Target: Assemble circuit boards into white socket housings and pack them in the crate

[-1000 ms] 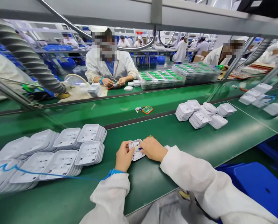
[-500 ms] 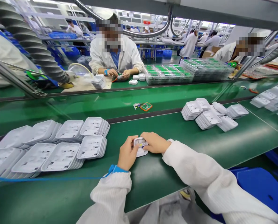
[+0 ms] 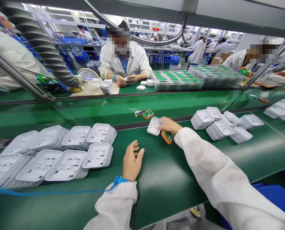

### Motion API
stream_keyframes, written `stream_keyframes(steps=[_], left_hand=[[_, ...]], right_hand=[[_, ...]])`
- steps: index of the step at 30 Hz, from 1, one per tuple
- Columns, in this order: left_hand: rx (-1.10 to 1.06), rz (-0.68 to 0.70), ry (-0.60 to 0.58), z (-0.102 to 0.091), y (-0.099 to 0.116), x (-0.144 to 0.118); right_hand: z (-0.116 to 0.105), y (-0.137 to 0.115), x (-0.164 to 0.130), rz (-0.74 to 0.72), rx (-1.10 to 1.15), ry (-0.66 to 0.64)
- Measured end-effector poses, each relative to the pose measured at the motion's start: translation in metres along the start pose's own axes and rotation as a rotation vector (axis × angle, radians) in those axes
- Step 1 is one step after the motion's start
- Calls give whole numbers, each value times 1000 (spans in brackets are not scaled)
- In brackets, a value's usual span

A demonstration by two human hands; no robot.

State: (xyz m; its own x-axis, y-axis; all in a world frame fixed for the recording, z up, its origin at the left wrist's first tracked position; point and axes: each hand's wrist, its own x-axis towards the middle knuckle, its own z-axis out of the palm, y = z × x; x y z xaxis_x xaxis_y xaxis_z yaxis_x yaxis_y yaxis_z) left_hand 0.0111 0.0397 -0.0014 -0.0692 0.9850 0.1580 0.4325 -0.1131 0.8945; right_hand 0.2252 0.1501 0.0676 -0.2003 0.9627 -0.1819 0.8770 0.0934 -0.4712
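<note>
My right hand (image 3: pixel 169 125) reaches forward over the green bench and holds a small white plastic housing (image 3: pixel 153 126) near the dark strip at the belt's edge. A green circuit board with an orange rim (image 3: pixel 167 137) hangs under that hand. My left hand (image 3: pixel 132 160) rests on the green mat with fingers apart, holding nothing, a blue wrist strap (image 3: pixel 118 181) on its wrist. Another orange-rimmed circuit board (image 3: pixel 147 114) with small loose parts lies on the conveyor belt just beyond my right hand.
Stacks of white plastic housings (image 3: pixel 65 153) fill the bench at left, more stacks (image 3: pixel 222 123) lie at right. A person in a white coat (image 3: pixel 125 62) works across the belt beside trays of green boards (image 3: pixel 176 80). A blue bin (image 3: pixel 276 201) stands at lower right.
Both hands held the white housing together close to me. Now my right hand has carried it forward toward the belt, and my left hand has let go and lies open on the mat.
</note>
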Motion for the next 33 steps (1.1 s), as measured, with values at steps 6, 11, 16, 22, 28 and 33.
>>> stream_keyframes(steps=[6, 11, 16, 22, 28, 33], left_hand=[[8, 21, -41, -1, 6, -6], [-4, 27, -83, -1, 12, -12], [-9, 9, -110, -6, 13, -11], [-61, -29, -118, -7, 12, -13], [-8, -55, 11, -9, 7, -9], [193, 42, 31, -8, 0, -4]], right_hand=[[-27, -1, 84, 8, -223, 445], [25, -40, 141, -47, -243, 292], [48, -67, 178, -74, -254, 227], [26, -76, 166, -270, -158, 142], [41, -55, 48, -329, -56, 53], [63, -35, -42, -307, -245, 27]])
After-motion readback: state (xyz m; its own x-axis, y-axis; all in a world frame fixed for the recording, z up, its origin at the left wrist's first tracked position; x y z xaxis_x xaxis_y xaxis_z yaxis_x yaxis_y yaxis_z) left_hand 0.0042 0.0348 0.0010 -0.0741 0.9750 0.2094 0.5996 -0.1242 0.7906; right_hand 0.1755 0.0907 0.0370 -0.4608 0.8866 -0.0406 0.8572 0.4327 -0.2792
